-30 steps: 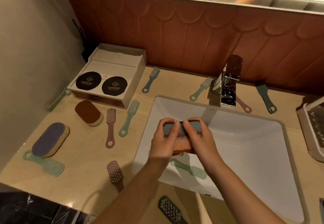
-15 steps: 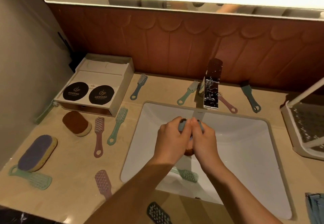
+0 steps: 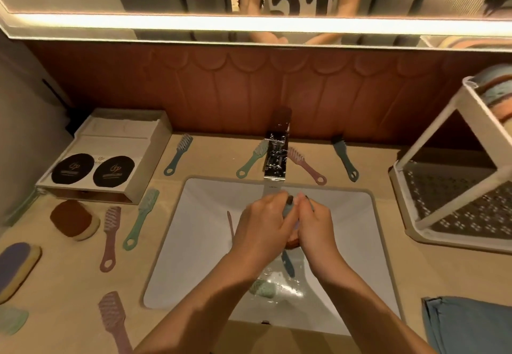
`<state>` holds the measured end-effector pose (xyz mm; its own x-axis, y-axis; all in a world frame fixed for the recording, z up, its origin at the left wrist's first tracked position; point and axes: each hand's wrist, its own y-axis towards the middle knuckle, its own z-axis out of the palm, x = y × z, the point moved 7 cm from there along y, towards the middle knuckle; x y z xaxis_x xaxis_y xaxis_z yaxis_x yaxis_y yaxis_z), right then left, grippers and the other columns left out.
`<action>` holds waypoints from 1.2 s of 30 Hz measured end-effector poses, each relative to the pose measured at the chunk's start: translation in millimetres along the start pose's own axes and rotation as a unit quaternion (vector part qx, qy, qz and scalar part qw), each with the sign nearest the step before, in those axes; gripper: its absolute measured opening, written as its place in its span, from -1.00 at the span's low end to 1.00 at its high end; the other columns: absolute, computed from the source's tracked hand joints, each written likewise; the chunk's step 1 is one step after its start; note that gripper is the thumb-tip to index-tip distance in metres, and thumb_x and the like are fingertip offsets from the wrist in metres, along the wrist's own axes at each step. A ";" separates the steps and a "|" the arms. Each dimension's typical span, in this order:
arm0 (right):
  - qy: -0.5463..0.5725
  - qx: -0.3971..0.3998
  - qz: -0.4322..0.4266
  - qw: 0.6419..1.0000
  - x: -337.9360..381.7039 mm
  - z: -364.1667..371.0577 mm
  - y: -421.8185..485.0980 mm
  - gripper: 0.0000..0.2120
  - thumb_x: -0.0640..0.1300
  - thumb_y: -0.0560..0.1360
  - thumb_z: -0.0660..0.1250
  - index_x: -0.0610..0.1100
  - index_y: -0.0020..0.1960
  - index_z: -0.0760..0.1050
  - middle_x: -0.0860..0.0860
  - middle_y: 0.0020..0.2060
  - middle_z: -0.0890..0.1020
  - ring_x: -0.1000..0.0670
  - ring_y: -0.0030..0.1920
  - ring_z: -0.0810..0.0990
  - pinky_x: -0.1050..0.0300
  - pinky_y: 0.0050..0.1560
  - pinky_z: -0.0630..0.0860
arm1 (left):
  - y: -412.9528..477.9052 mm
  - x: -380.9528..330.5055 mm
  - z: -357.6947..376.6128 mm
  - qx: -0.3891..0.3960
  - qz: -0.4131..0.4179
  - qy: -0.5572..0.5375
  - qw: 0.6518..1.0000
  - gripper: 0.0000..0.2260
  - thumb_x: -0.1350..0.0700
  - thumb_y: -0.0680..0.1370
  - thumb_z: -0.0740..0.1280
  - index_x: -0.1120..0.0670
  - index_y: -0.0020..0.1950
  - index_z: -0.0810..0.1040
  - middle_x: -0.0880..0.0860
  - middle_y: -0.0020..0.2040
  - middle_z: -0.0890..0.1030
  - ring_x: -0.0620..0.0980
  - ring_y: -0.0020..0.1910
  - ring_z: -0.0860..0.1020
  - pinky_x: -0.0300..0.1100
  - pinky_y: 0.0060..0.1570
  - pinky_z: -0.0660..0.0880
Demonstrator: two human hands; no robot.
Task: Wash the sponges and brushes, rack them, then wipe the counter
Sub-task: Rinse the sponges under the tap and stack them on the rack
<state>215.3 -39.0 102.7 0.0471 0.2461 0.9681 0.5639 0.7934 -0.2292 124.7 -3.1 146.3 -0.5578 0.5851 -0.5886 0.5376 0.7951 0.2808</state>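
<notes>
My left hand point(image 3: 263, 226) and my right hand point(image 3: 315, 223) are pressed together around a blue-and-orange sponge point(image 3: 291, 227) over the white sink point(image 3: 199, 243), just below the chrome tap point(image 3: 277, 157). Only slivers of the sponge show between my fingers. A green brush point(image 3: 263, 288) and a dark brush point(image 3: 286, 263) lie in the wet basin beneath my hands. A brown sponge point(image 3: 73, 219) and a purple sponge point(image 3: 16, 267) sit on the counter at the left, among pink and green brushes point(image 3: 138, 220).
A white two-tier rack point(image 3: 454, 187) stands at the right with sponges on its upper tier. A blue cloth point(image 3: 468, 326) lies at the front right. A cardboard box point(image 3: 110, 157) sits at the back left. More brushes point(image 3: 343, 157) flank the tap.
My hands have closed more tightly around the sponge, hiding most of it, and moved nearer the tap. The view has tilted up and right, bringing the rack and the cloth into sight.
</notes>
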 end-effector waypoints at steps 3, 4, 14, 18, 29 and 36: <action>0.063 0.031 0.021 0.997 7.9 -15.4 -0.9 -0.64 0.00 0.61 0.05 -0.17 -0.11 0.52 -0.11 -0.22 0.65 -0.02 -0.17 0.64 0.08 -0.12 0.58 | 4.9 -21.2 -5.8 -0.032 0.059 0.061 0.996 -0.67 -0.12 0.54 0.10 0.09 -0.13 0.49 0.03 -0.28 0.55 -0.01 -0.36 0.51 -0.25 -0.40 0.36; 0.068 0.044 0.022 0.996 12.0 -21.5 0.9 -0.64 0.03 0.61 0.05 -0.17 -0.03 0.52 -0.13 -0.15 0.66 -0.05 -0.10 0.65 0.03 -0.04 0.59 | 6.8 -25.2 -7.7 -0.031 0.047 0.046 0.997 -0.67 -0.15 0.52 0.09 0.07 -0.08 0.48 0.01 -0.23 0.56 -0.02 -0.31 0.51 -0.23 -0.36 0.39; -0.043 0.163 -0.072 0.983 63.5 -102.7 10.2 -0.60 -0.01 0.55 0.21 0.22 0.33 0.20 0.20 0.13 0.51 0.30 0.08 0.52 0.39 0.04 0.48 | 42.1 -46.3 12.1 0.011 -0.160 -0.296 0.942 -0.83 0.02 0.61 0.15 0.02 0.16 0.41 0.02 0.00 0.57 -0.09 -0.02 0.55 -0.21 -0.03 0.52; -0.079 0.148 -0.131 0.977 92.2 -145.6 11.6 -0.49 0.10 0.47 0.23 0.21 0.40 0.20 0.29 0.13 0.51 0.38 0.09 0.50 0.40 0.09 0.48 | 53.8 -80.9 20.0 0.032 -0.145 -0.342 0.928 -0.79 -0.06 0.60 0.13 -0.05 0.20 0.37 -0.01 0.07 0.55 -0.15 0.00 0.56 -0.26 -0.06 0.55; -0.129 0.046 -0.267 0.954 163.8 -243.0 26.8 -0.46 0.29 0.44 0.14 0.12 0.37 0.31 0.15 0.18 0.55 0.19 0.18 0.52 0.08 0.17 0.52 | 109.5 -204.5 8.3 -0.016 0.022 -0.291 0.956 -0.59 -0.20 0.48 0.12 0.05 0.15 0.39 -0.03 -0.12 0.59 -0.08 -0.28 0.63 -0.29 -0.53 0.50; -0.018 -0.039 -0.270 0.962 190.9 -305.8 34.2 -0.48 0.18 0.33 0.26 0.03 0.26 0.45 0.07 0.00 0.63 0.15 -0.02 0.64 0.30 -0.15 0.59 | 136.2 -261.7 27.9 -0.015 0.057 -0.317 0.947 -0.67 -0.08 0.56 0.15 0.06 0.24 0.32 -0.18 -0.09 0.54 -0.38 -0.13 0.56 -0.48 -0.21 0.49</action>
<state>495.8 -135.1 310.7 -0.2973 -0.1698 0.9396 0.5584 0.7673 0.3153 361.6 -52.3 317.5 -0.0010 0.4612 -0.8873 0.5485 0.7422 0.3851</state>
